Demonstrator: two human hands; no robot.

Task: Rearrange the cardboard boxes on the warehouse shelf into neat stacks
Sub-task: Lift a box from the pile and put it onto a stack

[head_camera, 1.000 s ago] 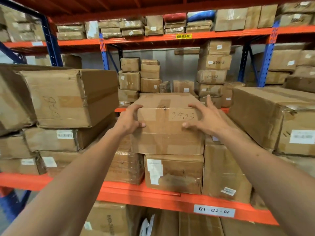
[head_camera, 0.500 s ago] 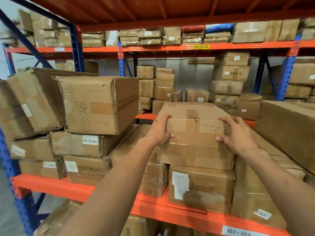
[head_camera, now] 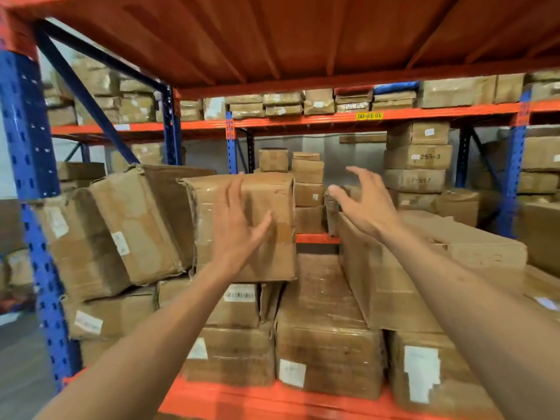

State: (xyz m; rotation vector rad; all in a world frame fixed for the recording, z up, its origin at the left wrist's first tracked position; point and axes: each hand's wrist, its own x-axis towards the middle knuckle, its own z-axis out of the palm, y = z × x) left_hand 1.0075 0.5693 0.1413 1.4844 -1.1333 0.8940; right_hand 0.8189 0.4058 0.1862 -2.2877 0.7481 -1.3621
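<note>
Left hand point(head_camera: 239, 228) open, fingers spread, palm in front of the near face of the upper cardboard box point(head_camera: 266, 207); contact uncertain because of blur. Right hand point(head_camera: 363, 204) open and empty, fingers splayed in the air above the far end of the long box point(head_camera: 394, 286), holding nothing. Below and between the hands, the lower box point(head_camera: 324, 334) sits on the orange shelf beam point(head_camera: 242, 398).

Even warm light, motion blur, fisheye edges
</note>
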